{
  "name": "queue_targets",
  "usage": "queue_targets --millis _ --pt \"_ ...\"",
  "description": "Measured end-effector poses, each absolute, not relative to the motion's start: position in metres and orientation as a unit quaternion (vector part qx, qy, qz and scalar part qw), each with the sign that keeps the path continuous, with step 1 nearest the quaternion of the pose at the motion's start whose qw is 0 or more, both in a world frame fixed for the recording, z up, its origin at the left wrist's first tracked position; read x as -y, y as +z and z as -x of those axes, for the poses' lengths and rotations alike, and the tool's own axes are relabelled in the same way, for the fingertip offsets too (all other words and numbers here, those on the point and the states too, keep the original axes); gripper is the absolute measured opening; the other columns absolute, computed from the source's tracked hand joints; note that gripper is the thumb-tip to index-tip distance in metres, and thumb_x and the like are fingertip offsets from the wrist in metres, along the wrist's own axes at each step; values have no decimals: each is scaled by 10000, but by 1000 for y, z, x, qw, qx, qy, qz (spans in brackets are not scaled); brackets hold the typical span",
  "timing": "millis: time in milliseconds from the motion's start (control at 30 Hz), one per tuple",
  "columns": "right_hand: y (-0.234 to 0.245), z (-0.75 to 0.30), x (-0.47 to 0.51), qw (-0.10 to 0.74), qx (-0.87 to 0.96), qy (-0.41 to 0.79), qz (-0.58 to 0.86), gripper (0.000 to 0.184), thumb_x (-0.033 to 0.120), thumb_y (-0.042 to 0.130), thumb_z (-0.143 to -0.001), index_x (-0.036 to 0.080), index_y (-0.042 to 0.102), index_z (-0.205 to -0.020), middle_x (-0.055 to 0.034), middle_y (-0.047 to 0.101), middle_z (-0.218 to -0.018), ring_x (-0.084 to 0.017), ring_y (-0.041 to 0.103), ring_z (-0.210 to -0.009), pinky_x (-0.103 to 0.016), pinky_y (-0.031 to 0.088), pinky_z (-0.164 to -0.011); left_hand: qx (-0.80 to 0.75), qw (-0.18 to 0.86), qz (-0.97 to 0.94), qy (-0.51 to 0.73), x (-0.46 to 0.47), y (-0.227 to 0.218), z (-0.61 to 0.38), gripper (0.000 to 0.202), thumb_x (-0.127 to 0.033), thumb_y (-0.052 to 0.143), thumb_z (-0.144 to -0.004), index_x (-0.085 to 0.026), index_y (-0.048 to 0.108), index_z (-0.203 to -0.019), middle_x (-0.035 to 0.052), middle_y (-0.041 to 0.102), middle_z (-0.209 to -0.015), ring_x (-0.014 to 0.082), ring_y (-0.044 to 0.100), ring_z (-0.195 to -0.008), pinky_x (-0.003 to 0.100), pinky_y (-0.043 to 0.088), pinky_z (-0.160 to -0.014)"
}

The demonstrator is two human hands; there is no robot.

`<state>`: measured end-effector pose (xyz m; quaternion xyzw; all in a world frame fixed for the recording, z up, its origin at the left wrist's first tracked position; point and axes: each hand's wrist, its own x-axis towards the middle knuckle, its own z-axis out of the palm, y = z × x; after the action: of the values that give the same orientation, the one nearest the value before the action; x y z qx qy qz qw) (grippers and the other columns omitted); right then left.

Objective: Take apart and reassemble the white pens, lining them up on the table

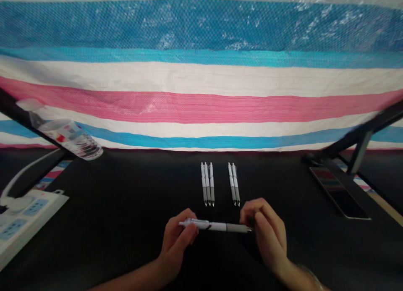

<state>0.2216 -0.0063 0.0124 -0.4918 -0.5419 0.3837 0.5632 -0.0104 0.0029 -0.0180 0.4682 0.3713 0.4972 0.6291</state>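
Note:
My left hand grips a white and grey click pen near its clip end, between thumb and fingers. The pen lies almost level, its grey grip and metal tip pointing right. My right hand is beside the tip, its fingers curled in toward the thumb; whether it holds something small is hidden. Beyond my hands, three matching pens lie side by side on the black table, tips toward me. To their right lies a pair of the same pens.
A clear plastic bottle is tilted at the far left. Nearer on that side is a white power strip with a plugged-in cable. A dark phone lies at the right, by a black metal bar. Behind hangs a striped sheet.

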Motion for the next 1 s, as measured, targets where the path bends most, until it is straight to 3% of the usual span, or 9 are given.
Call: queue_targets --millis 100,200,300,467,700,800,867,933,1000 --pt "18 -239 -19 443 646 270 560 186 314 553 -976 210 636 -1106 -50 642 -874 -192 610 -741 -299 523 -634 -374 624 -472 498 -4 -15 8 394 -484 589 -937 -154 579 -724 -30 434 -604 94 362 -534 222 272 -488" --pt "15 -253 -37 285 785 165 525 410 201 653 -891 246 606 -1296 -131 601 -1259 -291 612 -1097 -462 551 -922 -379 621 -477 493 -6 -13 8 403 -487 571 -948 -159 562 -714 -32 430 -593 96 362 -527 228 269 -485" --pt "3 -258 -41 212 830 107 505 490 112 653 -865 239 589 -1334 -152 564 -1356 -333 562 -1221 -543 528 -996 -381 614 -485 494 -6 -10 7 417 -506 567 -944 -157 569 -717 -28 438 -593 97 367 -523 232 268 -481" --pt "-13 -255 -41 225 843 94 479 434 50 596 -884 222 625 -1281 -157 571 -1357 -309 579 -1211 -514 558 -978 -385 604 -490 497 -6 -7 5 433 -524 586 -927 -159 563 -695 -27 441 -588 94 361 -512 232 273 -475" --pt "-7 -252 -50 273 827 125 476 374 159 611 -928 230 617 -1295 -156 590 -1327 -306 576 -1192 -527 529 -981 -376 606 -499 492 -5 -6 4 441 -527 576 -930 -160 555 -687 -33 429 -573 91 353 -502 229 272 -472" --pt "11 -248 -43 360 743 200 528 214 308 560 -984 195 688 -1114 -139 666 -1129 -278 622 -1052 -467 528 -928 -377 604 -498 495 -6 -9 6 424 -509 575 -936 -158 567 -697 -27 443 -588 94 366 -516 225 281 -478" --pt "23 -245 -34 363 677 364 526 371 439 446 -1032 183 705 -961 -88 693 -885 -205 634 -785 -329 538 -706 -378 599 -496 502 -7 -12 7 412 -494 576 -938 -157 573 -700 -26 444 -589 95 368 -519 223 282 -478" --pt "31 -241 -24 320 614 567 445 669 566 213 -1050 158 717 -886 -70 675 -700 -150 544 -548 -245 420 -486 -380 591 -495 511 -8 -14 8 409 -488 583 -933 -158 571 -692 -29 438 -577 94 360 -512 222 275 -474" --pt "35 -235 -15 270 565 677 386 700 641 229 -1022 149 712 -901 -44 651 -617 -113 443 -447 -213 300 -425 -383 581 -498 518 -9 -14 8 411 -483 583 -932 -161 563 -678 -34 429 -562 92 351 -501 222 270 -469"
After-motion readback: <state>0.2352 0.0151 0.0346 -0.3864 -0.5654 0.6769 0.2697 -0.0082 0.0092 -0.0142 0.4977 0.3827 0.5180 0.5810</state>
